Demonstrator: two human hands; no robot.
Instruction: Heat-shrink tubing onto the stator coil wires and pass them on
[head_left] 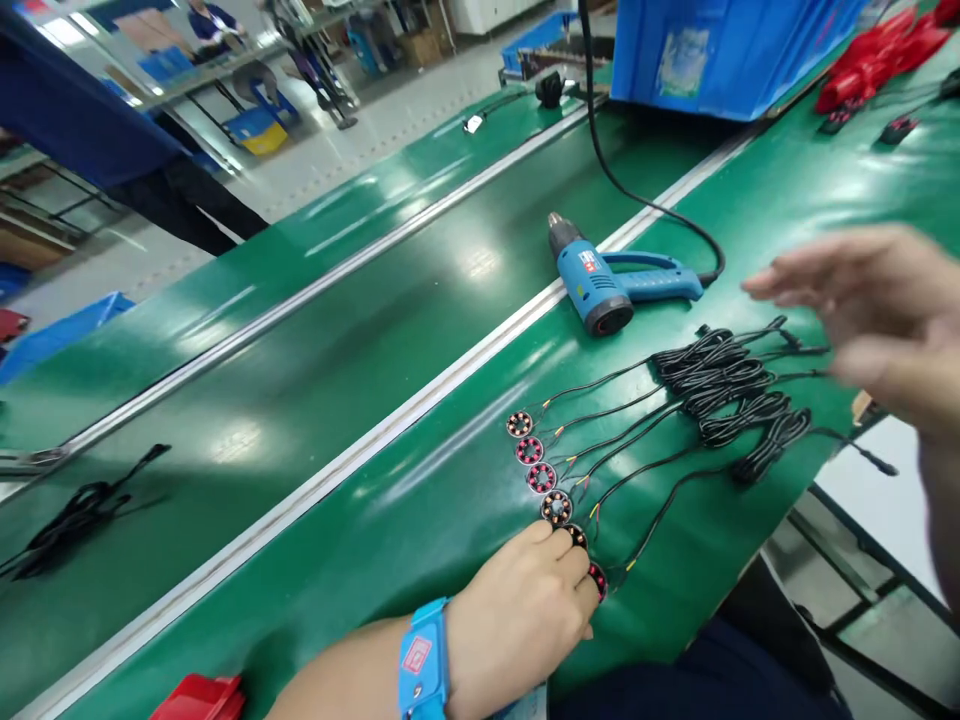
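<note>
My left hand (525, 605), with a blue wrist strap (424, 660), bends its fingers over the nearest of several small coil rings (541, 478). They lie in a slanting row on the green bench; the fingers partly cover the lowest ones. Thin coloured leads run from the rings to black cables (712, 375), folded in bundles to the right. Above the cable ends, my right hand (885, 310) is raised and blurred, its fingers apart and nothing seen in it. A blue heat gun (600, 285) rests beyond the cables, nozzle pointing up and left.
A metal rail (450, 375) edges the sunken green belt (360, 370). A black cable bundle (82, 520) lies on the belt at left. At the back stands a large blue bin (727, 50); red parts (877, 60) lie right of it. A person (112, 130) stands across the line.
</note>
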